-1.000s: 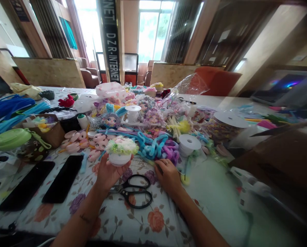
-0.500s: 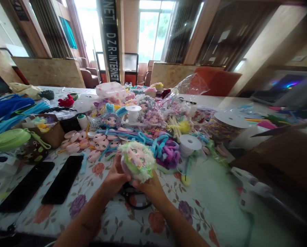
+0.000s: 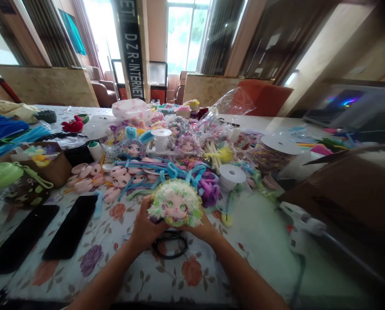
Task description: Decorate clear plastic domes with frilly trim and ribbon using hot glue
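A doll head [image 3: 175, 206] with pale green and white fluffy hair and green eyes is held up above the table, its face turned toward me and upright. My left hand [image 3: 147, 224] grips it from the left side, the fingers partly hidden behind it. On the other side my right hand [image 3: 203, 226] closes round its lower right edge, fingers mostly hidden. Below the hands a black cable loop [image 3: 169, 245] lies on the flowered tablecloth [image 3: 131, 275]. Just behind the head are blue pipe cleaners [image 3: 176, 170] and a purple fuzzy bundle [image 3: 208, 189].
Loose doll faces [image 3: 119, 178] lie left of centre, beside two black phones [image 3: 70, 226]. A white spool [image 3: 231, 176] stands to the right. Farther right are a glue gun [image 3: 302, 219] and a cardboard box [image 3: 341, 202]. Finished doll heads [image 3: 134, 146] and plastic bags crowd the back.
The doll head has turned from tilted sideways to upright, facing me. My right hand has shifted outward to its right side. The camera view has swung slightly right.
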### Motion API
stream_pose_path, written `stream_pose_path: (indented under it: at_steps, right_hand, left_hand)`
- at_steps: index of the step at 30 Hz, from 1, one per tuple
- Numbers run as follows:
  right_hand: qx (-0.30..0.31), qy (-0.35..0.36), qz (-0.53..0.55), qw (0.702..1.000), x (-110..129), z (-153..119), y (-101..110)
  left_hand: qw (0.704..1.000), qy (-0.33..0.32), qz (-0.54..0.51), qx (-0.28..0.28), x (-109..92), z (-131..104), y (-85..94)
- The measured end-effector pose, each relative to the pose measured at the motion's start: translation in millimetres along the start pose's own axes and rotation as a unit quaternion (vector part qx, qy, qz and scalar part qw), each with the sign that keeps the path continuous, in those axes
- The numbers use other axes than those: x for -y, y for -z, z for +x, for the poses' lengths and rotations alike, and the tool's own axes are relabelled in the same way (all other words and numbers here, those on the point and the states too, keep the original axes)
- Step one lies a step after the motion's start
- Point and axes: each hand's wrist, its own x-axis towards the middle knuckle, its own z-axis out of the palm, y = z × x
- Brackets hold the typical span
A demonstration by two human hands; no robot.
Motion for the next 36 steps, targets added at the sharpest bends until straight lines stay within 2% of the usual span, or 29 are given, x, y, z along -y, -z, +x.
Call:
stream_pose_path:
  at_steps: [3, 8, 11, 12, 14, 16, 17, 18, 20, 22, 25, 28, 33, 36]
  right_hand:
    - [0.031, 0.005, 0.002, 1.0, 2.2, 0.9, 10.7]
    - [0.031, 0.001, 0.032, 0.999, 2.6, -4.6, 12.1]
    - [0.019, -0.027, 0.024, 0.999, -0.1, -9.2, 8.1]
    - [0.018, -0.042, 0.02, 0.999, -1.2, -10.1, 6.2]
    - [0.02, -0.067, 0.026, 0.997, -2.9, -10.2, 1.4]
    - [0.04, -0.079, 0.038, 0.995, -3.6, -7.1, -4.8]
    - [0.051, -0.084, 0.042, 0.994, -3.4, -4.4, -8.1]
    - [0.058, -0.089, 0.043, 0.993, -3.0, -1.0, -11.5]
    - [0.073, -0.099, 0.037, 0.992, -1.5, 7.2, -17.3]
    - [0.077, -0.098, 0.015, 0.992, 0.4, 15.6, -20.9]
    - [0.049, -0.081, -0.092, 0.991, 2.3, 24.0, -21.9]
    - [0.016, -0.072, -0.19, 0.979, 0.7, 24.9, -20.4]
    - [0.009, -0.052, -0.198, 0.979, -6.5, 18.1, -21.3]
    - [0.001, -0.047, -0.189, 0.981, -8.1, 14.4, -23.1]
  left_hand:
    - [0.999, -0.002, 0.037, 0.014, 0.4, -0.1, 1.5]
    - [0.998, -0.004, 0.026, 0.057, -3.3, 3.6, 3.5]
    - [0.992, -0.043, 0.073, 0.095, -14.0, 11.1, 21.8]
    - [0.989, -0.064, 0.114, 0.064, -17.0, 13.3, 33.7]
    - [0.977, -0.068, 0.196, -0.055, -19.7, 15.3, 65.4]
    - [0.931, -0.045, 0.305, -0.197, -17.2, 12.1, 102.8]
    - [0.899, -0.029, 0.37, -0.231, -14.7, 8.6, 121.0]
    - [0.868, -0.018, 0.429, -0.249, -11.9, 4.1, 137.5]
    - [0.818, 0.022, 0.521, -0.244, -6.9, -6.4, 163.1]
    - [0.786, 0.075, 0.575, -0.216, -4.1, -15.9, 177.6]
    - [0.768, 0.152, 0.596, -0.179, -2.6, -23.1, 184.2]
    - [0.767, 0.185, 0.593, -0.16, -1.6, -21.3, 183.3]
    - [0.779, 0.165, 0.585, -0.154, -1.2, -7.2, 178.1]
    - [0.774, 0.194, 0.578, -0.171, -3.2, 1.3, 177.9]
